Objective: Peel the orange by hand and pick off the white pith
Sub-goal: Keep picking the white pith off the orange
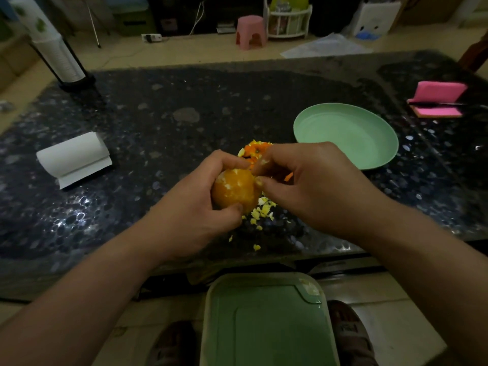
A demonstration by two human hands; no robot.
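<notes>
A peeled orange (233, 187) with a few white pith patches sits in my left hand (195, 207), whose fingers and thumb curl round it above the dark stone table (158, 128). My right hand (303, 186) is at the fruit's upper right side, thumb and forefinger pinching at its surface. A heap of orange peel pieces (254, 150) lies on the table just behind the hands. Small pale pith scraps (261, 211) are scattered under and in front of the orange.
A pale green plate (346, 134) stands right of the peel. A white paper roll (75, 157) lies at the left, a pink sponge (438, 100) at the far right, a cup stack (56, 52) back left. A green bin lid (266, 320) is below the table edge.
</notes>
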